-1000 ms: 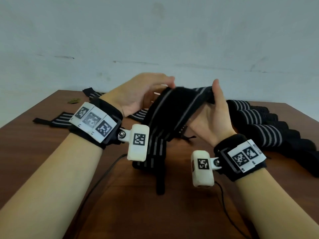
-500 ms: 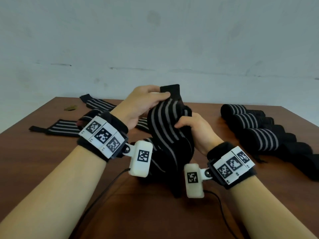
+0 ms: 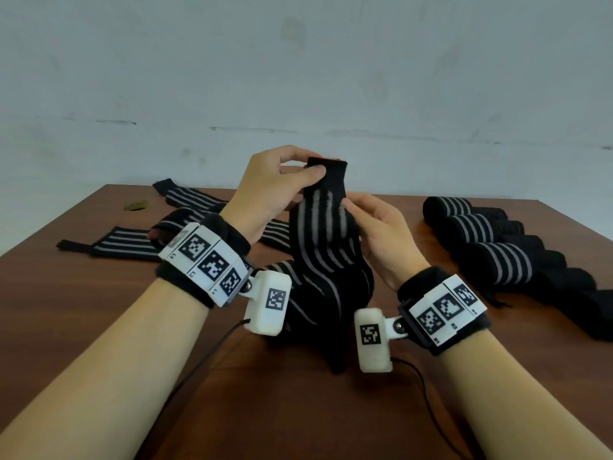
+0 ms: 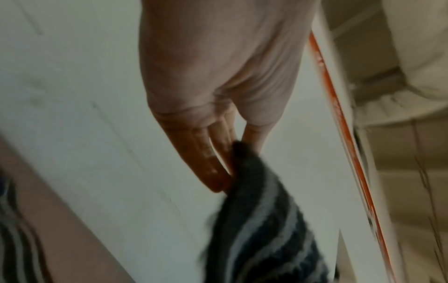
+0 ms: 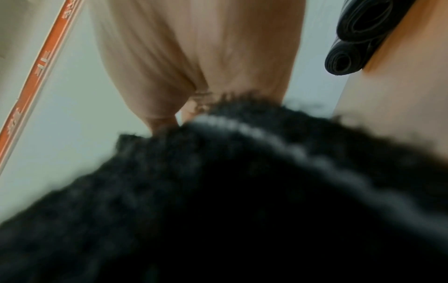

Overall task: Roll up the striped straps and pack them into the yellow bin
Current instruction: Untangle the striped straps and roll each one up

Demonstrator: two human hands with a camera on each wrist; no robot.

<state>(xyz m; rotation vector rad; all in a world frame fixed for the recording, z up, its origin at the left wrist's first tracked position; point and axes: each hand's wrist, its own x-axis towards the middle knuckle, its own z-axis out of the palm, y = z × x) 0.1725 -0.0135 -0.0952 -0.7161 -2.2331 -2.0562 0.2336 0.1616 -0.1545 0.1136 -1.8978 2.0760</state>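
Observation:
A black strap with grey stripes (image 3: 323, 234) stands upright above the brown table (image 3: 99, 310), its lower part bunched on the wood. My left hand (image 3: 311, 164) pinches the strap's plain black top end between thumb and fingers; the left wrist view shows the fingertips (image 4: 218, 172) closed on the strap (image 4: 261, 229). My right hand (image 3: 351, 207) grips the strap's right edge just below, thumb in front. In the right wrist view the strap (image 5: 218, 191) fills the lower frame, blurred. The yellow bin is not in view.
Several rolled straps (image 3: 491, 247) lie in a row at the right, also visible in the right wrist view as rolled straps (image 5: 358, 38). Flat unrolled straps (image 3: 122, 244) lie at the back left. A small brown scrap (image 3: 136, 204) sits near the far left corner. Cables trail near the front edge.
The strap was stretched sideways between both hands; now it stands upright, my left hand pinching its top end and my right hand moved in beside it.

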